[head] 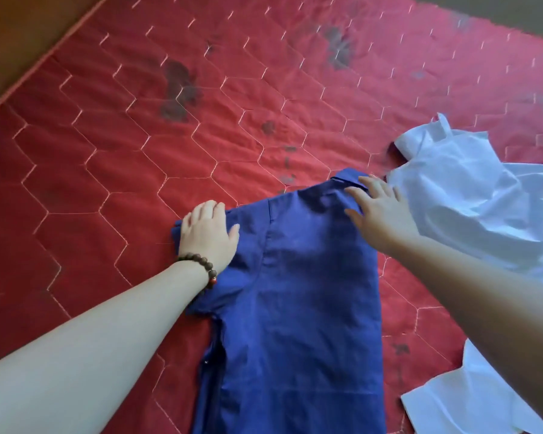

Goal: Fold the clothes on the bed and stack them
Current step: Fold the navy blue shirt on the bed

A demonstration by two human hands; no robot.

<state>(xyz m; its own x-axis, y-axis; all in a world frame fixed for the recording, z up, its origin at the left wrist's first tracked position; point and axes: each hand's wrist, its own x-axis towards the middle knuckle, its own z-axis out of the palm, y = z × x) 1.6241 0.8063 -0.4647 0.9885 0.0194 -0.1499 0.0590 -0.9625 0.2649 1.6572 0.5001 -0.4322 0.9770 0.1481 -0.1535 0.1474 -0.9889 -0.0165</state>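
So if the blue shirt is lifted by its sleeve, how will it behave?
Probably floppy: the blue shirt lies flat and creased under the left hand and right hand. It looks thin, so likely light. It may drag along the quilted red cover.

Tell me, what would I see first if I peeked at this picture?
First, the big red quilted bed cover with hexagon stitching, filling nearly the whole view. In the middle lies a dark blue cotton shirt, with the left hand resting on its sleeve and the right hand flat near the collar. To the right sits a crumpled white shirt.
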